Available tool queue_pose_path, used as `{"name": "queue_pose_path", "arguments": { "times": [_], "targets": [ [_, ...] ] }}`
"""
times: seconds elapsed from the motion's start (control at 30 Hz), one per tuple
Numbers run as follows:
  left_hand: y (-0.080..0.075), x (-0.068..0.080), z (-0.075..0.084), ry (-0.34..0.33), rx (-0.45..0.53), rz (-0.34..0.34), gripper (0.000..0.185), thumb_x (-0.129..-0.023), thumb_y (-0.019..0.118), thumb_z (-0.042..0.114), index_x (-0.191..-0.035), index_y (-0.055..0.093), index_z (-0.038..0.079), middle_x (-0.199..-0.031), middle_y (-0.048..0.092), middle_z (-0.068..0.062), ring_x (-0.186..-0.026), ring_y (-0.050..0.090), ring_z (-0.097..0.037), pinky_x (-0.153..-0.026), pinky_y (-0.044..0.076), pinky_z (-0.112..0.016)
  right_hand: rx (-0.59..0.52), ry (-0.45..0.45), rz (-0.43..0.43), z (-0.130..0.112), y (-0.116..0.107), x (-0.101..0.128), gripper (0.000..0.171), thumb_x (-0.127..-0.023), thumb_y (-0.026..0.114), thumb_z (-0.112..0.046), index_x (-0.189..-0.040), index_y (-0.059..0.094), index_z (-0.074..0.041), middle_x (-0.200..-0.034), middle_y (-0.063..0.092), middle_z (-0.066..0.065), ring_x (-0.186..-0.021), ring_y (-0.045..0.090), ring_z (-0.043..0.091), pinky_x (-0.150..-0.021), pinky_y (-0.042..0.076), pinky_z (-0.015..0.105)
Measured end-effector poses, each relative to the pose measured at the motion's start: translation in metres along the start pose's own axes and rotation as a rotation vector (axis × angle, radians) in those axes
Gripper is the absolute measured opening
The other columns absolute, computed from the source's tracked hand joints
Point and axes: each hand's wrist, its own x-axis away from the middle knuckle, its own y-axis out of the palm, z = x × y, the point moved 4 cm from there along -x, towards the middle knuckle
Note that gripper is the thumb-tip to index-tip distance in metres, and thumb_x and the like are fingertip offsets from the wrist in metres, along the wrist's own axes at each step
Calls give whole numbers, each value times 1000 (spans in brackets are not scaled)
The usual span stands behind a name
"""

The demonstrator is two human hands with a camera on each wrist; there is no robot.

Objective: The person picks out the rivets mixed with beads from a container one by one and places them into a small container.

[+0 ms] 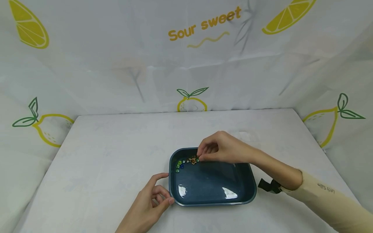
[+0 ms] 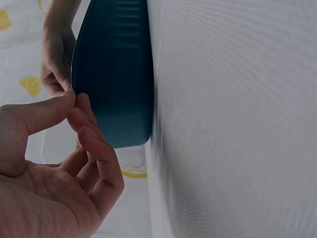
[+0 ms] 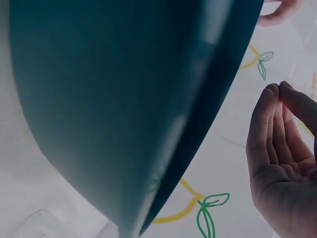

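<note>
A dark blue rectangular tray [image 1: 212,203] sits on the white table. In its far left corner lie several small glass beads [image 1: 178,166], green, clear and blue, beside a little cluster of gold-coloured pieces [image 1: 193,160]. My right hand [image 1: 224,149] reaches over the far rim, its thumb and fingertips pinched together at a small bead by the gold pieces; the fingers mostly cover this spot. In the right wrist view, the right hand [image 3: 285,144] shows its fingertips meeting. My left hand [image 1: 150,202] touches the tray's near left side from outside, fingers loosely bent.
White table cover [image 1: 116,152] surrounds the tray. Behind it hangs a white cloth [image 1: 110,74] printed with lemons and lettering. A black strap [image 1: 269,186] hangs by the right forearm, near the tray's right side.
</note>
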Motion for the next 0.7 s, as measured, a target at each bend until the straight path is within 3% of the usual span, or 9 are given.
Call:
{"name": "queue_pose_path", "arguments": {
  "times": [0.17, 0.6, 0.7],
  "targets": [
    [0, 0, 0, 4, 3, 1, 70, -96, 85, 19, -155, 48, 17, -91, 74, 2, -67, 57, -4, -59, 47, -20, -13, 4, 2, -2, -3, 2, 9, -96, 83, -13, -104, 81, -10, -96, 82, -2, -84, 77, 19, -78, 65, 27],
    [0, 0, -1, 0, 7, 2, 70, -96, 84, 20, -156, 48, 17, -91, 75, 2, -65, 57, -5, -58, 47, -20, 18, 9, 28, -8, -15, 13, 9, -97, 83, -14, -105, 81, -9, -96, 82, 0, -83, 76, 9, -78, 65, 28],
    [0, 1, -1, 0, 6, 1, 70, -96, 84, 20, -156, 48, 16, -91, 74, 2, -65, 57, -5, -58, 47, -20, 25, 18, 51, -9, -20, 17, 9, -96, 83, -13, -105, 81, -10, -95, 82, 0, -83, 77, 13, -79, 66, 29]
  ]
}}
